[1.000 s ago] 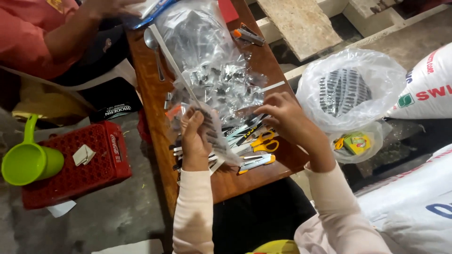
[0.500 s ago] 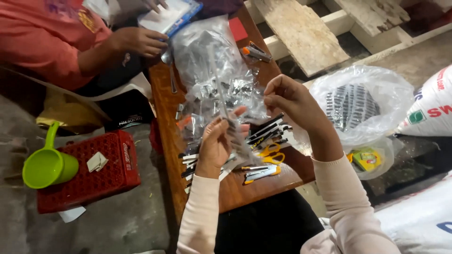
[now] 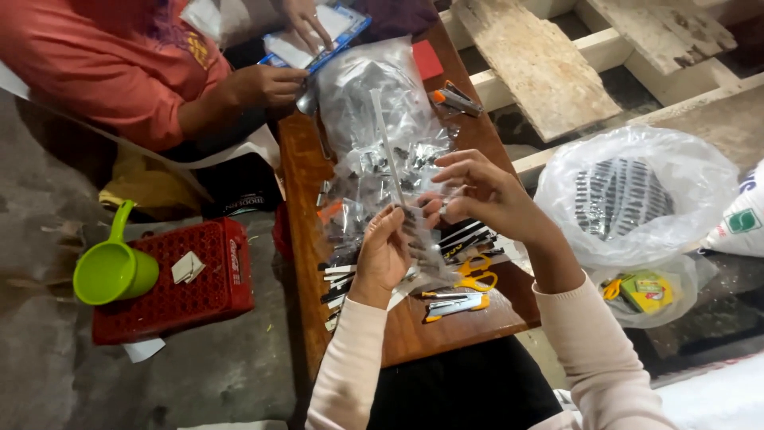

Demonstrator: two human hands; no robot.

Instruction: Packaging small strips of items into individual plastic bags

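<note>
My left hand [image 3: 384,253] and my right hand [image 3: 476,191] are raised over a narrow wooden table [image 3: 430,330], both pinching a small clear plastic packet [image 3: 420,227] with dark metal pieces in it. My left hand holds its lower edge, my right hand its upper edge. Behind them lies a big clear bag of small metal parts [image 3: 374,119]. Under my hands lie yellow-handled scissors [image 3: 476,275], a utility knife [image 3: 455,303] and a row of dark flat pieces [image 3: 341,279].
Across the table a person in a red shirt [image 3: 119,72] handles a blue-edged card [image 3: 314,36]. A red crate [image 3: 171,279] with a green cup [image 3: 111,271] stands on the floor at left. A white plastic bag of dark parts [image 3: 637,195] sits at right.
Both hands have lifted from the table top and come together on the small packet; my right hand rose and moved left. The view has shifted toward the person opposite.
</note>
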